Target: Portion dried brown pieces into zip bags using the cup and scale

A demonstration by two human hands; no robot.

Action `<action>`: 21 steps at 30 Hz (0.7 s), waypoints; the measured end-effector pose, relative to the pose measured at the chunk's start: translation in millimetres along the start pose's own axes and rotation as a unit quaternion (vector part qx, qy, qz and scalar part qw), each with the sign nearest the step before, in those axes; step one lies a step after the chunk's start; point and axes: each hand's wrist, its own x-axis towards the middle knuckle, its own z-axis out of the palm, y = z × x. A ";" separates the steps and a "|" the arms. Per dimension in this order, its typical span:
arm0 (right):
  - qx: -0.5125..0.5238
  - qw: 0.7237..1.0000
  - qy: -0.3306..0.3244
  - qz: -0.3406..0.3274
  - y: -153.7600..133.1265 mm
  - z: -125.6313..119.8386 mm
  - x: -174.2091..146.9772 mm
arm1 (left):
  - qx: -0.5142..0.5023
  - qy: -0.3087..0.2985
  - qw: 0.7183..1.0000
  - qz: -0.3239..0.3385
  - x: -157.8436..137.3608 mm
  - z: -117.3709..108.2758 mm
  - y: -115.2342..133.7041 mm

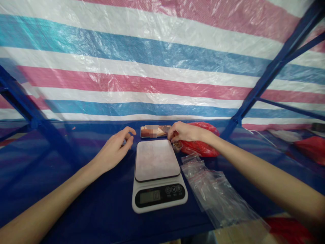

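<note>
A white kitchen scale [157, 161] with a dark display panel lies in the middle of the blue table. Behind it a phone [152, 131] rests on its long side, screen towards me. Left of the phone, my left hand [117, 148] hovers with curved fingers apart, holding nothing. My right hand [182, 131] reaches to the phone's right end with fingers bent down together; their tips are partly hidden, so any hold is unclear. Just below that hand stands a small clear cup [177, 146] with brownish contents. A red plastic bag [200, 147] lies beneath and behind my right wrist.
Several clear zip bags [215, 189] are spread right of the scale, reaching over the table's front edge. Blue metal frame posts [264, 79] rise at both sides. A striped plastic sheet [142, 61] hangs behind the table. Another red bag [311, 149] lies far right.
</note>
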 end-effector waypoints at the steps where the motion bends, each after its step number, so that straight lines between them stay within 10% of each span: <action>1: -0.001 1.000 0.001 -0.003 0.4 1.2 0.4 | 0.001 0.000 1.000 0.000 0.1 0.0 0.2; 15: 0.059 0.996 0.064 0.000 -28.9 -5.0 -50.5 | 0.014 0.004 1.000 0.005 0.4 -0.5 -1.3; 21: -0.044 0.957 0.259 0.124 7.4 -21.0 -89.3 | 0.024 0.010 1.000 0.001 0.9 -0.8 -3.2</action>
